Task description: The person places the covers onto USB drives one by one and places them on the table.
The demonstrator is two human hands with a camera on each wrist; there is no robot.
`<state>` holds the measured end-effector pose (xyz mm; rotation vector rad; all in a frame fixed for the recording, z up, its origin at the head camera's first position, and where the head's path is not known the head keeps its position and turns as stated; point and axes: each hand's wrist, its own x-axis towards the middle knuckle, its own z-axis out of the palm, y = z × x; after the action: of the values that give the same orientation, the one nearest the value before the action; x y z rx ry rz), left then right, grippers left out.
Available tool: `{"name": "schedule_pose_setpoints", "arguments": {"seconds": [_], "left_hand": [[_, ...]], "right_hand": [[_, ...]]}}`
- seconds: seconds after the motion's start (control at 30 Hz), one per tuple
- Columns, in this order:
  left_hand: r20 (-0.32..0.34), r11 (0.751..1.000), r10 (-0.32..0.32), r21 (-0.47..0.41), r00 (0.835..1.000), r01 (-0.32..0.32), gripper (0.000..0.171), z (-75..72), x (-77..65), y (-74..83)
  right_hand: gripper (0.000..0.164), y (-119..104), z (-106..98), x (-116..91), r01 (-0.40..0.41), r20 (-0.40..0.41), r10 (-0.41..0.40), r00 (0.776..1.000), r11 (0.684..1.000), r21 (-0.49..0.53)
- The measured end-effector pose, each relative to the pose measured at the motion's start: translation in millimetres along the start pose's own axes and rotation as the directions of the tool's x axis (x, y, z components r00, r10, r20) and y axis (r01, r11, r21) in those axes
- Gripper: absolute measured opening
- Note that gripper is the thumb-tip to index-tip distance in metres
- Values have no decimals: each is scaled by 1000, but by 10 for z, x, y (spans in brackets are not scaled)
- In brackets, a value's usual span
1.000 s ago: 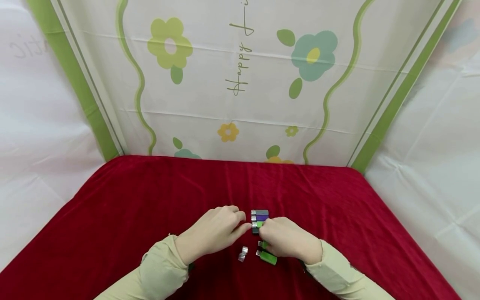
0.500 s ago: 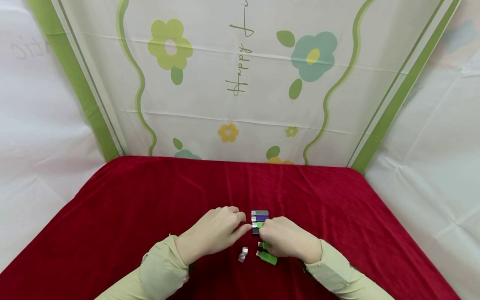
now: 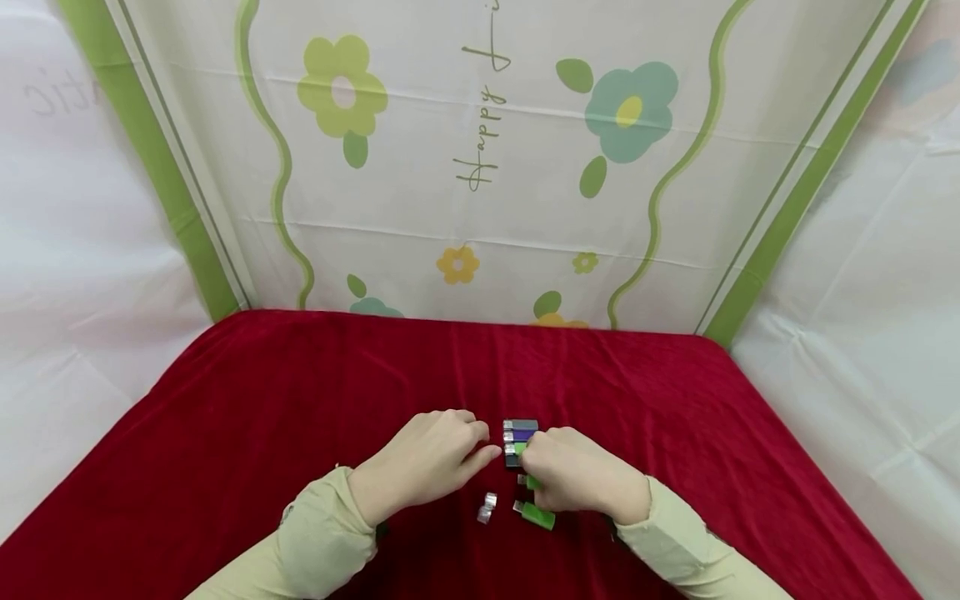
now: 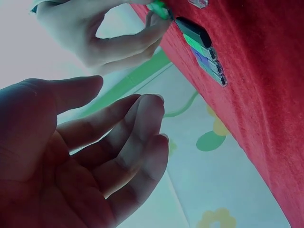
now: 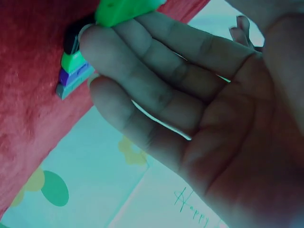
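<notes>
My right hand (image 3: 577, 471) pinches a green USB flash drive (image 3: 532, 482) between its fingers, the metal plug pointing left; in the right wrist view the green body (image 5: 123, 10) shows at the fingertips. Just beyond it, several USB flash drives lie side by side in a row: black (image 4: 192, 31) nearest, then green (image 3: 519, 448), purple (image 3: 524, 436) and grey (image 3: 525, 425). To the left of the row is my left hand (image 3: 427, 458), with fingers loosely bent and nothing in it. Nearer to me lies another green USB flash drive (image 3: 538, 517).
Small shiny silver pieces (image 3: 487, 507) lie on the cloth left of the loose green drive. A red velvet cloth (image 3: 300, 400) covers the table. White curtains with printed flowers (image 3: 630, 112) stand behind and at both sides.
My right hand has shifted slightly away from me, and the green USB flash drive in it has moved a little closer to the row. The left hand has hardly moved.
</notes>
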<state>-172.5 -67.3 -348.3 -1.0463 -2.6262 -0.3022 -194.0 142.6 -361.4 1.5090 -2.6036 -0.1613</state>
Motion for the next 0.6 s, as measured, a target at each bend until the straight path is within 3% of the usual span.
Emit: {"name": "schedule_pose_setpoints", "arguments": {"seconds": [0.23,0.33,0.47,0.6], "left_hand": [[39,1000,-22,6,999,22,23,12,5,-54],[108,999,-36,-16,994,38,23,22,5,-75],[223,998,-31,-55,974,44,18,58,2,-88],[279,997,-10,-71,960,31,18,110,-3,-70]], "right_hand": [[28,111,-109,-27,-34,-41,36,998,997,67],[22,149,-193,-45,-64,-37,68,997,992,106],[17,182,-296,-67,-82,-50,90,995,986,142],[15,202,-335,-77,-69,-68,80,994,987,147]]}}
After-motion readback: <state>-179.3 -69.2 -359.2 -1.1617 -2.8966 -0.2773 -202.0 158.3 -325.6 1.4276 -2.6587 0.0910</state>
